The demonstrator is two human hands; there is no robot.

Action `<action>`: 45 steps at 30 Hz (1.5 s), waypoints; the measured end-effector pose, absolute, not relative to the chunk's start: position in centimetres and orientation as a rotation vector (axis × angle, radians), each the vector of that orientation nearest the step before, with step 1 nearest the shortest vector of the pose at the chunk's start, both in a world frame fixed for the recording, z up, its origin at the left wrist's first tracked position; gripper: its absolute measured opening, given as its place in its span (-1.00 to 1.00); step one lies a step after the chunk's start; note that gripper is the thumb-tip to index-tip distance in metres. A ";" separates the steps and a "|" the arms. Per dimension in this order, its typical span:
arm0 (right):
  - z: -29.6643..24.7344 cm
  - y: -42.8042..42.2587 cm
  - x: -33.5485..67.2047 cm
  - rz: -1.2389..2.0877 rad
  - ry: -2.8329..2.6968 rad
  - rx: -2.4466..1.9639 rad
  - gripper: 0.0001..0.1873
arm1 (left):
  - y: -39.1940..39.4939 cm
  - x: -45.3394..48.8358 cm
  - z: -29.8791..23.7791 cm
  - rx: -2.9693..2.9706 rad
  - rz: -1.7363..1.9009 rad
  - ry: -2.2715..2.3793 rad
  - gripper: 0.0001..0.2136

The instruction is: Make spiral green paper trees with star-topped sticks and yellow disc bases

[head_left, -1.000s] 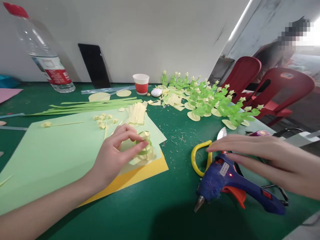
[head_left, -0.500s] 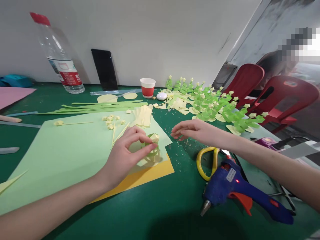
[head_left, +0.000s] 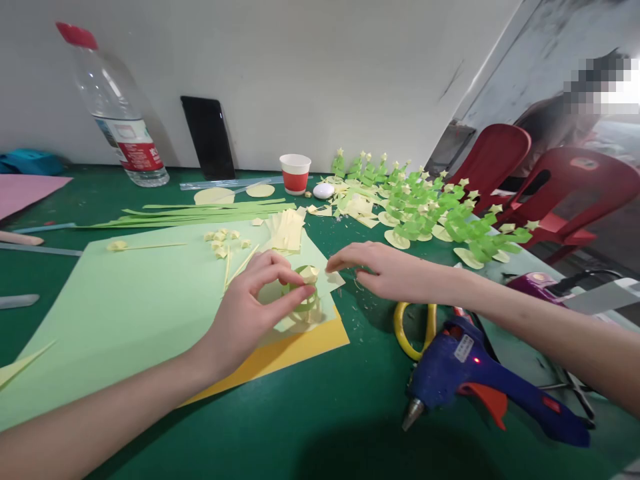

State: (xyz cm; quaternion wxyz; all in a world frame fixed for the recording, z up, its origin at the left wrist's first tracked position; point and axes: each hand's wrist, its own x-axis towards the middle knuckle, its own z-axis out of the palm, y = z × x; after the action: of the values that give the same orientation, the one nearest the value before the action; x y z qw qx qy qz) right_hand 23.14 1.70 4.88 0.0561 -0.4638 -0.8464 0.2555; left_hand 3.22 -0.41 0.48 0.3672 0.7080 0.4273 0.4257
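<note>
My left hand (head_left: 263, 293) pinches a small paper tree (head_left: 307, 305) between thumb and fingertips. It has a curled green strip with a pale yellow paper star (head_left: 309, 275) on top, partly hidden by my fingers. Its pale base rests over the light green paper sheets (head_left: 150, 293). To the right, my right hand (head_left: 367, 267) hovers with fingers stretched toward the tree and thumb apart, holding nothing that I can see. Several loose paper stars (head_left: 220, 241), thin yellow strips (head_left: 227, 270) and a stack of pale strips (head_left: 286, 230) lie behind my left hand.
A blue glue gun (head_left: 450, 367) with a lit red light lies front right, beside yellow-handled scissors (head_left: 409, 333). Rows of finished paper trees (head_left: 425, 207) stand at back right. A paper cup (head_left: 295, 175), phone (head_left: 207, 137) and bottle (head_left: 125, 127) line the wall. A person sits beyond red chairs (head_left: 565, 193).
My right hand has moved left, closer to the paper tree. My left hand keeps its pinch and stays in place.
</note>
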 end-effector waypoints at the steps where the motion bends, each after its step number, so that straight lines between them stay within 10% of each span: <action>1: 5.0 1.8 23.5 0.791 -2.543 -1.408 -0.54 | -0.4 3.2 0.5 1.816 1.093 1.099 -0.85; 8: 5.1 1.7 26.4 1.215 -2.432 -1.416 -0.65 | -0.4 3.2 0.5 1.796 1.099 1.087 -0.84; 45: 4.9 2.1 27.1 0.611 -2.680 -1.613 -0.62 | -0.6 3.2 0.6 1.833 1.105 1.134 -0.83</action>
State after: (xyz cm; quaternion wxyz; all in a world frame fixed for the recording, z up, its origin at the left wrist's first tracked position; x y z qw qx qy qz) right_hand 27.09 2.10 4.89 -0.0229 -0.5060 -0.8406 0.1917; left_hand 3.24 -0.56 0.59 0.3522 0.7082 0.4383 0.4270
